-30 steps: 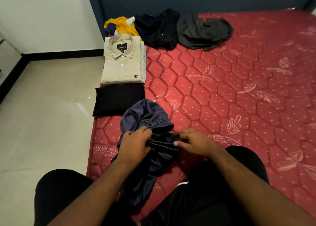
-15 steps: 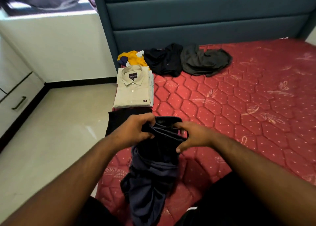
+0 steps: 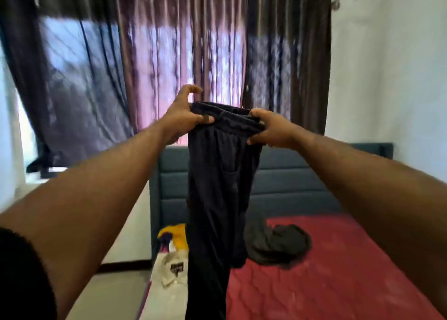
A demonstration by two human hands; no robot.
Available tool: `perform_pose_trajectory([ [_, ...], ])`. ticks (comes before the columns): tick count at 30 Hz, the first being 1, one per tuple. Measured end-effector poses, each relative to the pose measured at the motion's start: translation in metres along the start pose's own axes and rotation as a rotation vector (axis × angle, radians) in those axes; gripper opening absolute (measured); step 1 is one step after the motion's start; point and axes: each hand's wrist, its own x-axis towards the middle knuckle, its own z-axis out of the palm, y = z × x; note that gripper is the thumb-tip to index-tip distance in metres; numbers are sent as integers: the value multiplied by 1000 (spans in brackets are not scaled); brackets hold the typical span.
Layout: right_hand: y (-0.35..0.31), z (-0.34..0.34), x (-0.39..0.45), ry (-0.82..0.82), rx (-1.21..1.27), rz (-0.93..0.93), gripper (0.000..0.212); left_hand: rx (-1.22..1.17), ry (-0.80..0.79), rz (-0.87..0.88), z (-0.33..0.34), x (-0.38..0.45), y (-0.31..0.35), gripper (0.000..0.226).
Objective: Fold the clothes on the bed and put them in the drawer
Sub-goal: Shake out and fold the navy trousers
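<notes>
Dark navy trousers (image 3: 215, 198) hang straight down in front of me, held up high by the waistband. My left hand (image 3: 183, 116) pinches the left end of the waistband and my right hand (image 3: 268, 128) grips the right end. Below, on the red mattress (image 3: 338, 271), lie a folded beige shirt (image 3: 169, 285), a yellow garment (image 3: 175, 235) and a crumpled dark grey garment (image 3: 278, 243). The trousers hide the clothes behind them.
A blue padded headboard (image 3: 290, 181) stands behind the bed. Dark and brown curtains (image 3: 169, 53) cover the window beyond. A white wall (image 3: 391, 77) is on the right, and pale floor (image 3: 116, 293) runs along the bed's left side.
Both hands have lifted the trousers from the mattress up to head height, so they now hang full length. The view has tilted up to the curtains.
</notes>
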Motion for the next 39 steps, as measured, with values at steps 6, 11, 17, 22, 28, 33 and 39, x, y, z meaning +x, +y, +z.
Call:
perform_pose_trajectory([
  [6, -51, -68, -2, 169, 237, -73, 51, -63, 95, 197, -5, 7, 57, 47],
  [11, -61, -79, -21, 126, 341, -24, 45, -106, -185, 53, -11, -10, 81, 20],
  [17, -78, -83, -38, -23, 177, -11, 34, 90, -462, -136, -9, -34, 91, 46],
  [22, -91, -90, -51, -301, 147, 80, 38, 519, -589, -231, -21, -30, 127, 53],
  [28, -95, -108, -68, -533, 469, 49, 54, -107, -491, -15, -39, -40, 124, 71],
  [33, -72, -85, -62, -783, 174, 351, 24, -81, -651, -232, -8, -46, 61, 55],
  [39, 3, 4, 21, 116, -210, 253, 32, 792, -72, -70, 20, 49, -10, 38],
])
